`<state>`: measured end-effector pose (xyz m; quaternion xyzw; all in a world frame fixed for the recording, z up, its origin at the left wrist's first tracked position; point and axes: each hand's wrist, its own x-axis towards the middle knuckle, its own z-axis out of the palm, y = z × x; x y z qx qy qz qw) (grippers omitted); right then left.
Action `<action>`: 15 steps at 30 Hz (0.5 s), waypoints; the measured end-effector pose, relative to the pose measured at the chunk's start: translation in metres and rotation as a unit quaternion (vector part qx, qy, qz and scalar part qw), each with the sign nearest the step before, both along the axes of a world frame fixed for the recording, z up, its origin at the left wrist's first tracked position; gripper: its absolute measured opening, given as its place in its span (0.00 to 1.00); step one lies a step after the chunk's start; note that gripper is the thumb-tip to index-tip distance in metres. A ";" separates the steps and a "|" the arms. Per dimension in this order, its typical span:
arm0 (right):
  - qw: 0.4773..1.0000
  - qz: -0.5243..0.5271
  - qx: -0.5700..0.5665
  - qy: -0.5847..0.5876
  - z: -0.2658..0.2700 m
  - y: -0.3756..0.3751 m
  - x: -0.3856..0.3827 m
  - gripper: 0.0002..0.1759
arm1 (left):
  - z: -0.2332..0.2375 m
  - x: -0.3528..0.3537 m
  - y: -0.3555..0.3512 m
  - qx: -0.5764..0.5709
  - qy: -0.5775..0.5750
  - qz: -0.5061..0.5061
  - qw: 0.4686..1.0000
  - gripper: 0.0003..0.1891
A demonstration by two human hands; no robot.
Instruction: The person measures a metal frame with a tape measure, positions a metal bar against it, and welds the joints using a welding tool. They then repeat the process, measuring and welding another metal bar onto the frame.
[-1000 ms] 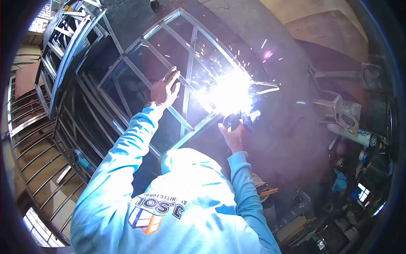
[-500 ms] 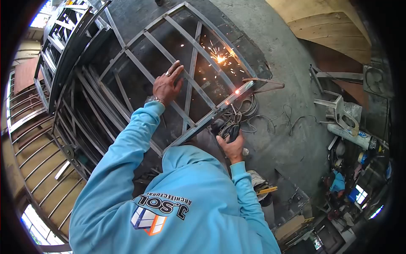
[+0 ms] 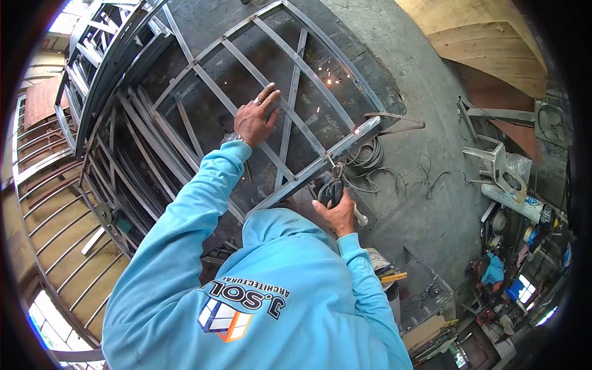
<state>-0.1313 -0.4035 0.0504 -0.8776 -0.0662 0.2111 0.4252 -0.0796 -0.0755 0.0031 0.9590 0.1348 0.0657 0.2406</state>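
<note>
My left hand (image 3: 258, 122) rests with fingers stretched out on a crossbar of the metal frame (image 3: 306, 137). There is a ring on one finger and a wristband below the cuff. My right hand (image 3: 340, 214) is wrapped round the black handle of an electrode holder (image 3: 333, 190). The holder's tip reaches up to the frame's near edge bar. A small red-hot spot (image 3: 356, 131) glows on that bar close to the near right corner, and a few sparks (image 3: 330, 81) fly over the dark surface beneath.
Coiled cable (image 3: 365, 154) lies on the floor right of the frame. Curved metal bars (image 3: 139, 154) are stacked at the left. A white plastic chair (image 3: 507, 169) and a cylinder (image 3: 517, 202) stand at the right. Another person in blue (image 3: 493, 269) is at the lower right.
The bright burst of sparks has shrunk to a few specks. The electrode holder's tip has come away from the glowing spot, back along the edge bar. My left hand stays on the frame.
</note>
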 end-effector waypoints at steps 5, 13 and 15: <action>0.999 0.020 -0.028 0.025 0.005 0.002 -0.003 0.34 | -0.001 -0.001 0.000 0.008 -0.007 0.001 1.000 0.26; 0.994 0.004 -0.073 0.084 0.006 0.006 -0.006 0.37 | -0.013 -0.002 0.003 -0.005 -0.039 -0.001 0.999 0.23; 0.995 0.003 -0.097 0.038 -0.017 -0.002 -0.016 0.36 | -0.007 -0.001 0.001 -0.004 -0.048 0.001 0.999 0.22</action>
